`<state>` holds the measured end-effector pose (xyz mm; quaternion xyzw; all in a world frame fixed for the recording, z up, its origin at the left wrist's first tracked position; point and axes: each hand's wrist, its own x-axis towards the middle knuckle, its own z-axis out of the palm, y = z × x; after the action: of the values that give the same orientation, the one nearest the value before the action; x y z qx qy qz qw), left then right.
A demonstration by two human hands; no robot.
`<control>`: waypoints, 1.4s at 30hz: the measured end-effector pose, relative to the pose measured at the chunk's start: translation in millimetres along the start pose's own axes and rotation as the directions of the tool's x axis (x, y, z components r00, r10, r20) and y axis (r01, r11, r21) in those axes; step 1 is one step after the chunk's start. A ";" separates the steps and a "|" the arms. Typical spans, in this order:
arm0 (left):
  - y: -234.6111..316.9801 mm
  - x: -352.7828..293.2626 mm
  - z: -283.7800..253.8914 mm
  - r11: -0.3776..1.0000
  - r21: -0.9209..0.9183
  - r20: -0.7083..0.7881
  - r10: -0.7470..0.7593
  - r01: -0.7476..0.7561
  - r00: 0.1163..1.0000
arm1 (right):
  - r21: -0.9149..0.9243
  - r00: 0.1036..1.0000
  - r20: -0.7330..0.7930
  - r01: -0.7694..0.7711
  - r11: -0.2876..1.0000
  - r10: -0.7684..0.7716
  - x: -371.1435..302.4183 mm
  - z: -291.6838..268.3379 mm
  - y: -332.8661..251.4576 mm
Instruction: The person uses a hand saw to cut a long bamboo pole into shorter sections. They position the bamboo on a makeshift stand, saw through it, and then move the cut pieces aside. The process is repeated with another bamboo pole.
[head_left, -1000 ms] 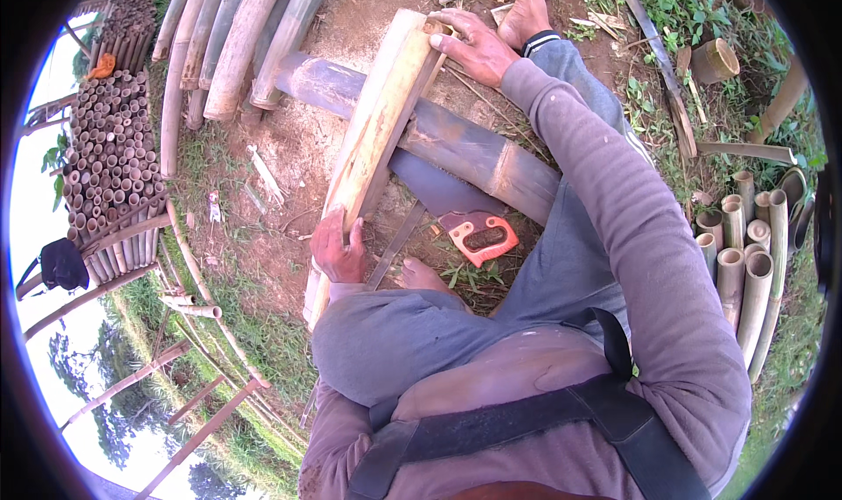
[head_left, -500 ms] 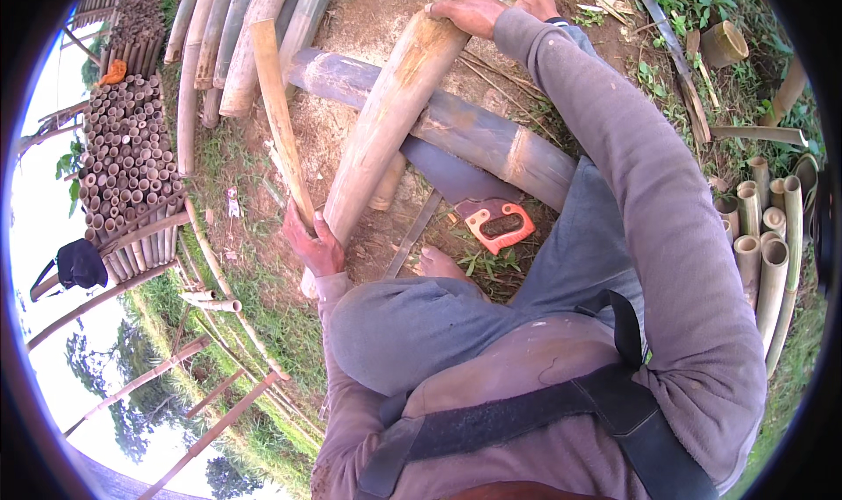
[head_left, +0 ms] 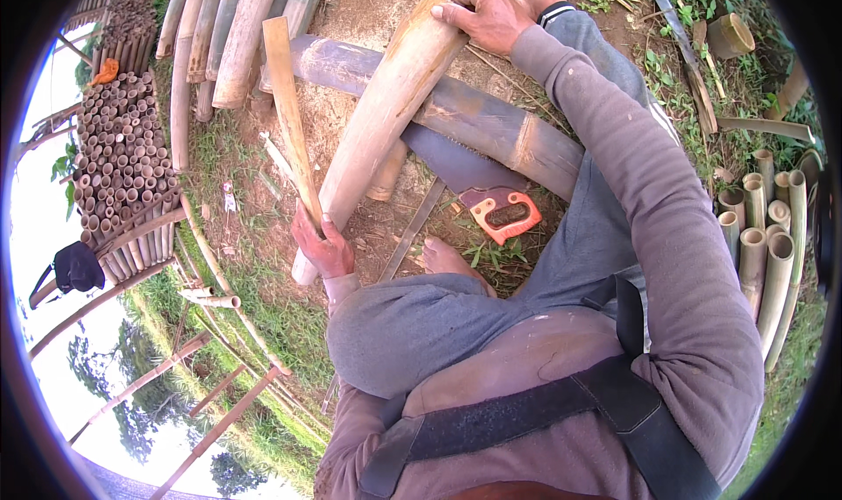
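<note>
My left hand (head_left: 324,241) is closed round the lower end of a flat, pale bamboo strip (head_left: 288,96), which points up and away. Beside it is the near end of a thick, split-looking bamboo piece (head_left: 373,132); the wrist hides whether they touch. My right hand (head_left: 491,17) grips the far end of that thick piece, thumb on top and fingers over the edge. The piece lies slanted across a darker bamboo pole (head_left: 491,127) on the ground. A handsaw (head_left: 504,217) with an orange handle lies under the pole, its blade partly covered.
My bare feet (head_left: 452,265) and bent legs frame the work spot. Several long bamboo poles (head_left: 250,44) lie at the far left, beyond stacked cut bamboo (head_left: 127,149). At right are standing bamboo tubes (head_left: 767,254) and a long blade-like strip (head_left: 680,53).
The thick bamboo piece has shifted slightly nearer, its near end sliding down and left. My right hand has moved a little nearer and right. My left hand still holds the strip, now slightly more upright.
</note>
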<state>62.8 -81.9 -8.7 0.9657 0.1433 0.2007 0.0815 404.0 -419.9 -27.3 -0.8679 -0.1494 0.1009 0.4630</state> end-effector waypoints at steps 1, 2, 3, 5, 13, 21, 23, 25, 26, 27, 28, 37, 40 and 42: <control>0.0 1.5 0.2 1.000 0.000 -0.002 0.009 -0.009 1.000 | 0.038 1.000 -0.010 0.002 0.999 -0.001 4.2 3.2 10.4; -0.6 2.3 -0.6 1.000 0.004 -0.001 0.016 -0.016 1.000 | 0.171 0.998 -0.002 0.061 0.983 -0.062 8.5 9.0 26.7; -1.5 3.4 -0.7 1.000 0.005 -0.001 0.025 -0.025 1.000 | 0.300 0.993 -0.005 0.117 0.947 -0.121 11.6 14.2 46.9; -3.6 0.8 -3.3 0.999 0.017 -0.004 0.032 -0.032 0.999 | 0.485 0.971 0.027 0.193 0.853 -0.236 8.2 10.4 59.9; -3.3 -3.4 -9.7 1.000 0.009 -0.001 0.029 -0.029 1.000 | 0.092 0.984 0.006 0.178 0.980 -0.180 1.6 -5.6 9.5; -6.3 -5.9 -12.0 0.999 0.009 -0.016 0.041 -0.040 0.999 | 0.224 0.756 -0.650 0.278 0.934 -0.069 -10.6 -14.0 25.4; -6.0 -4.2 -9.2 1.000 -0.006 -0.001 0.022 -0.022 1.000 | 0.197 0.833 -0.508 0.358 0.913 -0.217 -16.6 -11.4 18.4; -3.9 -1.3 -7.5 1.000 -0.010 0.002 0.022 -0.022 1.000 | -0.069 0.865 -0.267 0.422 0.904 -0.424 -13.8 -11.2 31.8; -4.9 -3.0 -8.2 1.000 0.001 -0.002 0.021 -0.021 1.000 | 0.153 0.913 -0.318 0.317 0.936 -0.257 -22.2 -16.0 7.9; -5.9 -4.8 -9.0 1.000 0.011 -0.007 0.019 -0.019 1.000 | 0.371 0.942 -0.326 0.204 0.906 -0.079 -35.3 -20.3 -17.3; -4.7 -4.7 -9.4 1.000 -0.002 -0.009 0.019 -0.019 1.000 | 0.570 0.948 -0.299 0.090 0.817 0.104 -44.8 -26.0 -33.7; 0.4 -4.4 -9.7 1.000 0.009 -0.012 0.005 -0.005 1.000 | -0.591 0.533 -0.306 0.544 0.596 -0.789 -54.9 -14.2 -26.2; 2.4 -4.1 -10.2 0.999 -0.041 -0.001 -0.034 0.033 0.999 | -0.609 0.595 -0.218 0.537 0.584 -0.774 -61.6 -4.6 -28.0; 1.7 -3.4 -8.8 0.997 -0.057 0.002 -0.051 0.051 0.999 | -0.576 0.580 -0.259 0.549 0.606 -0.772 -65.1 0.3 -30.1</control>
<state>56.7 -83.7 -1.6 0.9591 0.1618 0.2025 0.1140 338.1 -426.8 0.1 -0.8179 -0.3683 -0.3415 0.2807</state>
